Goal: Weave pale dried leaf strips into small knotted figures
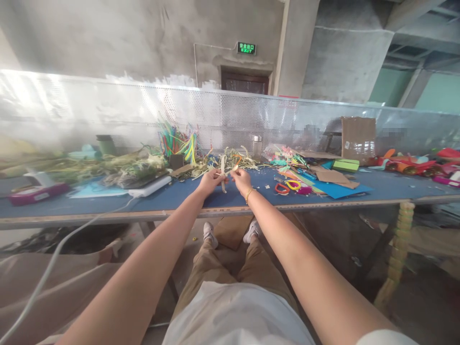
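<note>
Over the front part of the blue-topped table, my left hand (211, 181) and my right hand (241, 179) meet around pale, flat woven strips (223, 173). One strip stands roughly upright between them, and another crosses it sideways. My left fingers are closed on the strips from the left side. From the right, my right hand pinches an end of the crossing strip, with a gold bracelet on that wrist. A heap of similar pale strips (244, 158) lies just behind my hands. The exact weave is too small to make out.
Scissors with red and yellow handles (287, 186) and blue card (341, 189) lie to the right. Behind stand colourful pipe cleaners (176, 143) and a clear bottle (257, 145). A white power strip (150, 186) trails a cable at left. A perforated metal screen (230, 112) borders the back.
</note>
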The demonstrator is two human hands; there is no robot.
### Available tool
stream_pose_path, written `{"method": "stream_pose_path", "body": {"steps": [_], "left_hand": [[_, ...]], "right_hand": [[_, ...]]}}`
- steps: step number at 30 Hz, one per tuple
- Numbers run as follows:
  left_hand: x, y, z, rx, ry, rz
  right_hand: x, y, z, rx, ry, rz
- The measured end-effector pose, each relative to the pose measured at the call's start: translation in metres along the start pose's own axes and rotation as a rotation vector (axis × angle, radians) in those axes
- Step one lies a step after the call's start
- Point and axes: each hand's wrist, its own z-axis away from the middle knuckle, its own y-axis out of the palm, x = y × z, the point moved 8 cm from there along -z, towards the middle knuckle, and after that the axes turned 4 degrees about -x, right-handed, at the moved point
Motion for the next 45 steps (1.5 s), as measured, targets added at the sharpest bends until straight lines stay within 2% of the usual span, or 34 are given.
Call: {"method": "stream_pose_path", "body": {"steps": [3,7,11,17,22,29,39,45], "left_hand": [[-0.002,-0.009,-0.001,-0.097,-0.006,0.05],[-0.004,-0.012,0.0,-0.146,-0.04,0.175],[-0.007,-0.007,0.004,-0.122,-0.073,0.307],[-0.013,0.003,0.008,-0.057,-0.066,0.317],[-0.011,0.002,0.007,-0.046,-0.057,0.268],[-0.006,-0.013,0.008,-0.143,-0.104,0.147],[-0.006,-0.014,0.006,-0.148,-0.1,0.17],[-0.007,-0.018,0.005,-0.185,-0.066,0.13]], "right_hand": [[0.011,-0.006,0.004,-0.019,-0.088,0.127],[0.032,0.012,0.018,0.158,-0.252,0.318],[0.041,0.028,0.029,0.281,-0.314,0.421],[0.043,0.024,0.027,0.192,-0.314,0.54],[0.041,0.027,0.028,0.237,-0.332,0.636],[0.043,0.026,0.03,0.223,-0.373,0.665],[0.045,0.027,0.032,0.239,-0.391,0.626],[0.043,0.035,0.033,0.327,-0.41,0.525]]}}
